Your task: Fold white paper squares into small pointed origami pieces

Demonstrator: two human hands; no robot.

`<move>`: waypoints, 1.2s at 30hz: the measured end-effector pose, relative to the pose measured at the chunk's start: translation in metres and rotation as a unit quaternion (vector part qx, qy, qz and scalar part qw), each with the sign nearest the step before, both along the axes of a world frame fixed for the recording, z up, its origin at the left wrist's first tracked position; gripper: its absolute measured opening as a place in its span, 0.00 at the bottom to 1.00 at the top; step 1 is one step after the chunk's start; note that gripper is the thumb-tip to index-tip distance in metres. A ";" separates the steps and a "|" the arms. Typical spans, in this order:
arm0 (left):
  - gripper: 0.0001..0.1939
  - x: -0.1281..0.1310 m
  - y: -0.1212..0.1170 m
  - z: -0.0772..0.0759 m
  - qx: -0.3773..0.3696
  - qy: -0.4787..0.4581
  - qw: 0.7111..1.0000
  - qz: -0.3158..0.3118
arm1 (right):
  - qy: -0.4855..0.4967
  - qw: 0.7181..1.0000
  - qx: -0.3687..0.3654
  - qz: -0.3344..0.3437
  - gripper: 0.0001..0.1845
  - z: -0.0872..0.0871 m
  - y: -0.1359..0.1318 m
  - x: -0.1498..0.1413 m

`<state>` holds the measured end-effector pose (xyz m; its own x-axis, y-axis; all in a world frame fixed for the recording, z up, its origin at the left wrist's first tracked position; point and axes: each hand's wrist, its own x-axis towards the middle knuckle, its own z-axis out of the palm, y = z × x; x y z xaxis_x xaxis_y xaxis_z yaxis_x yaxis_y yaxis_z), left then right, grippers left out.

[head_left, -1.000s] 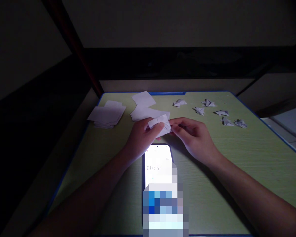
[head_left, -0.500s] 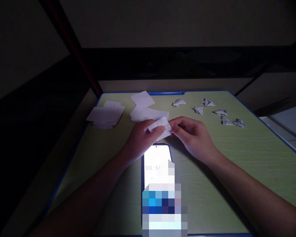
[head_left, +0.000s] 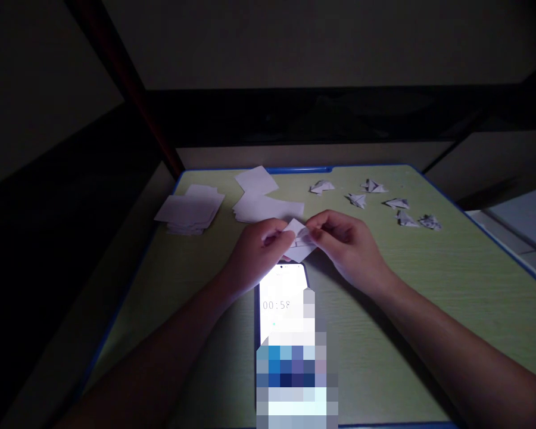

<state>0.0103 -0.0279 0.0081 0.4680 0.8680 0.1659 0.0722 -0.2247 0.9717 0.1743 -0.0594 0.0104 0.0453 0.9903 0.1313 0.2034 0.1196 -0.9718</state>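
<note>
A small white folded paper (head_left: pixel 300 249) with crease lines is held between both hands, above the top end of a lit phone. My left hand (head_left: pixel 259 250) grips its left side, the thumb lying on the upper face. On the other side, my right hand (head_left: pixel 348 244) pinches the paper's right edge between thumb and index finger. The other fingers are partly hidden behind the paper and palms. Just below lies the phone (head_left: pixel 279 286), its bright screen showing a running timer; the lower part is pixelated.
Loose white sheets (head_left: pixel 268 207) lie beyond my hands, with a stack of paper squares (head_left: pixel 192 208) to the left. Several folded paper figures (head_left: pixel 375 186) are spread at the back right. The green tabletop (head_left: pixel 429 310) has a blue rim.
The folded paper has turned between my fingers, so that it now sits cornerwise with one point up and one down. My hands have stayed nearly in place. The phone's timer has advanced.
</note>
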 end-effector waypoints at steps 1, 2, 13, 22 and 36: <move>0.08 0.000 0.000 -0.001 0.006 0.009 1.000 0.004 | -0.002 1.000 0.000 0.005 0.07 0.000 0.000 0.000; 0.09 0.000 0.001 -0.001 0.013 0.018 1.000 0.009 | -0.005 1.000 0.001 0.010 0.07 0.001 0.000 0.000; 0.13 0.001 0.000 -0.013 0.165 0.101 0.980 0.038 | -0.019 1.000 -0.009 0.008 0.04 0.000 0.000 -0.002; 0.10 -0.001 0.001 -0.008 0.154 0.060 0.985 0.041 | -0.013 0.998 0.006 0.065 0.10 -0.003 0.001 0.002; 0.08 -0.007 0.007 -0.011 0.396 0.090 0.911 0.069 | -0.024 0.998 -0.012 0.065 0.18 -0.001 0.001 0.003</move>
<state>0.0033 -0.0209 -0.0032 0.4452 0.5628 0.6964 0.2957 -0.8265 0.4790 0.1769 -0.0580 0.0091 -0.0897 0.9903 0.1063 0.2333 0.1246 -0.9644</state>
